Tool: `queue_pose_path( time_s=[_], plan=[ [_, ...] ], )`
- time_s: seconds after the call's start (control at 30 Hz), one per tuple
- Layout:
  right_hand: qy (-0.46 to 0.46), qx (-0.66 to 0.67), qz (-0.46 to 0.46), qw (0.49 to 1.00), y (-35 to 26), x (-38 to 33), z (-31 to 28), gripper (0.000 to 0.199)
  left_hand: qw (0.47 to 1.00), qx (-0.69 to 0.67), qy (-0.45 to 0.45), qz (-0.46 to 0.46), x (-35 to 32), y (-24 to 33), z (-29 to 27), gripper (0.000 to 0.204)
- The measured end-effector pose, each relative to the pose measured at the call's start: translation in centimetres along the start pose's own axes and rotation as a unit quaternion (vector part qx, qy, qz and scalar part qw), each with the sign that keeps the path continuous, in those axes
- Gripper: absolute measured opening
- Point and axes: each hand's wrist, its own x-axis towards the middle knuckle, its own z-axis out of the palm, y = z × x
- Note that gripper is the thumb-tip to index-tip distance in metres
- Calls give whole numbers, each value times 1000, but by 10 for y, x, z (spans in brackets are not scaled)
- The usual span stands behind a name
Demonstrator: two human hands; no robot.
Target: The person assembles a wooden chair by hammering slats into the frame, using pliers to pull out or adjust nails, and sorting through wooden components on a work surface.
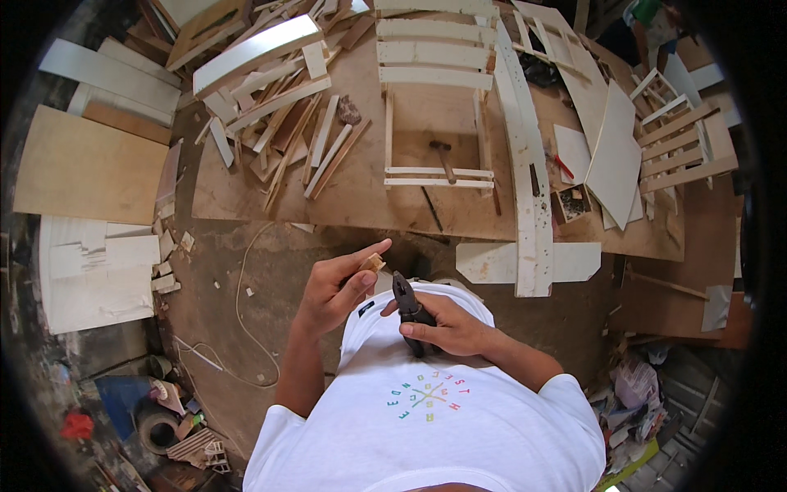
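The left hand, half closed, pinches a small wooden piece between ten and eleven o'clock from the dark pliers, which the right hand grips in curled fingers, a hammer lying farther off near twelve o'clock.

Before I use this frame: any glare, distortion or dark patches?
Head view: glare on the white-topped board, upper left; long white plank looks bowed, fisheye-style; corners black; co-worker, upper right, dim; pliers in the right hand dark but outline readable.
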Motion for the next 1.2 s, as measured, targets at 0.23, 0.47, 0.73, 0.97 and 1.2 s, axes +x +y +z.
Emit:
queue_pose_path(
  time_s=[0.23, 0.47, 0.73, 0.97, 1.2],
  plan=[
    [-18, 145, 72, 987, -19, -13, -4, 37, 1000, -10, 25, 15, -3, 8, 13, 43],
    [189, -140, -51, 971, -10, 4, -19, 38, 995, 73, 59, 22, -2, 28, 27, 45],
    [256, -271, -149, 916, -13, 4, -25, 36, 970, 187, 104, 119, 9, 24, 38, 44],
    [278, -309, -118, 902, -20, 2, -26, 32, 957, 237, 114, 121, 16, 28, 43, 44],
    [322, -417, -152, 836, -6, 1, -36, 18, 956, 255, 105, 105, 23, 28, 48, 45]
  ],
)
